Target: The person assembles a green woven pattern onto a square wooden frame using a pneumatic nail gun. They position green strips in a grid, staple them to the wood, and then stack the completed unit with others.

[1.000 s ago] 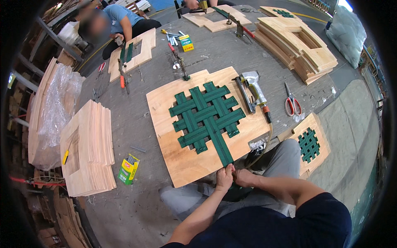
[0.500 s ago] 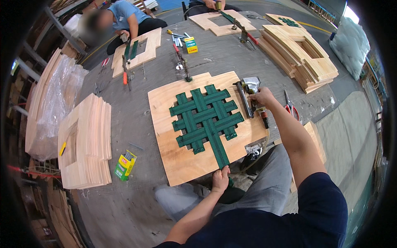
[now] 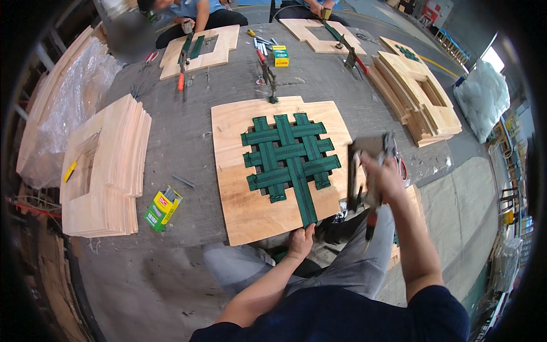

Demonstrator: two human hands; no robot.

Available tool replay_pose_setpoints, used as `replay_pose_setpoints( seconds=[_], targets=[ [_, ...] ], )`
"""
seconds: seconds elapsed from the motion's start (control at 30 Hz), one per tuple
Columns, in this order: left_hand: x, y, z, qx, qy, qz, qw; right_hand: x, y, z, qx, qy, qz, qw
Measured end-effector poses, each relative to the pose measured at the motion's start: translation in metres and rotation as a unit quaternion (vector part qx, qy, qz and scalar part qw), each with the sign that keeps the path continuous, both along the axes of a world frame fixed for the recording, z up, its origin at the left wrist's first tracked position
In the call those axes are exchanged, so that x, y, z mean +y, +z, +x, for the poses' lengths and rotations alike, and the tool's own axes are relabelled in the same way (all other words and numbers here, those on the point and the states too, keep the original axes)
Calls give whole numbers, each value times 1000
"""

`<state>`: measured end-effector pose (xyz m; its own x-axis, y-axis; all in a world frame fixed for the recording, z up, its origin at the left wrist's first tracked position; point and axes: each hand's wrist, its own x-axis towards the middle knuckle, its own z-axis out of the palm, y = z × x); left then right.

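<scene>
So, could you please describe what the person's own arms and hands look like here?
Both forearms are bare, with short dark navy sleeves ending near the elbows. The left hand and right hand wear no gloves; no watch, ring or markings are visible, though the right hand is motion-blurred.

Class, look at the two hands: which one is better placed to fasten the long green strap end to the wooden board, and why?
Probably the right hand: it holds the grey metal staple gun lifted beside the plywood seat board. The left hand is occupied pinching the long green webbing strap at the board's near edge.
</scene>
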<state>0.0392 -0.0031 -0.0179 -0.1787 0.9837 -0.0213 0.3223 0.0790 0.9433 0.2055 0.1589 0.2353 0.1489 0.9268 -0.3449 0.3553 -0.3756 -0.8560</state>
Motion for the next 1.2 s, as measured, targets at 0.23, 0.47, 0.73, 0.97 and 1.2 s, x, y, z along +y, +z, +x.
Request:
replay_pose_setpoints(
  seconds=[0.23, 0.47, 0.73, 0.97, 1.2],
  targets=[
    [3, 7, -2, -26, -30, -17, 999, -73, -66, -50, 98, 125, -86, 984],
    [3, 4, -6, -25, -46, -16, 999, -69, -56, -75, 19, 149, -101, 983],
    [4, 9, -8, -46, -16, 51, 997, -75, -63, -84, 2, 155, -108, 982],
    [6, 9, -10, -21, -26, 79, 996, -85, -58, -96, 10, 161, -81, 984],
    [8, 11, -13, -39, -83, 23, 996, -86, -63, -102, -6, 167, -81, 983]
  ],
)
